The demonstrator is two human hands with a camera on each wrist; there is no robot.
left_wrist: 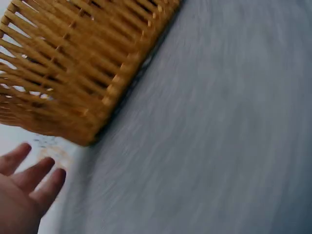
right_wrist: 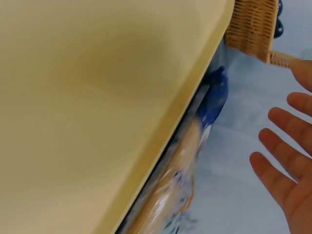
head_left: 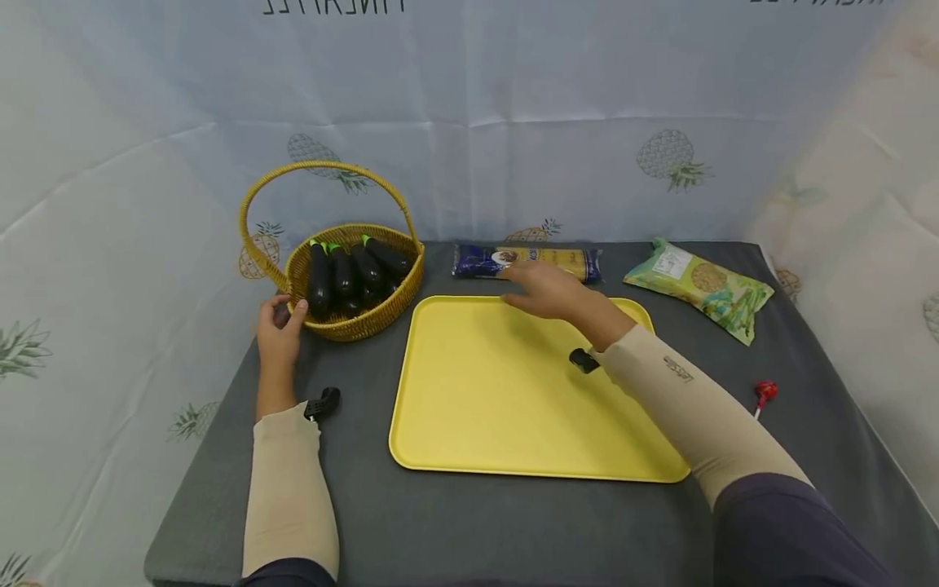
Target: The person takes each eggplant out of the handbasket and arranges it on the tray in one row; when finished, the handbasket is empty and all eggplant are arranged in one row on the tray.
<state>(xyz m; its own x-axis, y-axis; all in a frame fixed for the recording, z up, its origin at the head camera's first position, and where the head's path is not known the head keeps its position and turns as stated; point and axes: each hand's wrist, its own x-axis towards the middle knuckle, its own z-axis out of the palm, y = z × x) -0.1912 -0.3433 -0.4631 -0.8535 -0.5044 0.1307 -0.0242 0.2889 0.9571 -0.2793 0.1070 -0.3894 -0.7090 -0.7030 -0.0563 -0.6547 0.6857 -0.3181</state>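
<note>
At the near left side of a wicker basket (head_left: 359, 328), my left hand (head_left: 277, 338) has its thumb and fingers spread near the rim. In the left wrist view the visible fingers are extended beside the basket's wall (left_wrist: 63, 58), apart from it. Several eggplants (head_left: 345, 277) lie inside the basket. My right hand (head_left: 546, 292) hovers over the far edge of a yellow tray (head_left: 499, 399), holding nothing, in front of a blue-and-yellow packet of pasta (head_left: 477, 262). Its fingers look straight and parted in the right wrist view, which shows the packet (right_wrist: 180, 161) beyond the tray edge.
A green snack bag (head_left: 697, 285) lies at the back right of the dark grey table (head_left: 352, 522). Nearer, a red lollipop (head_left: 766, 390) lies right of the tray. The basket's tall handle (head_left: 323, 165) arches upward. A pineapple-print cloth (head_left: 469, 179) hangs behind the table.
</note>
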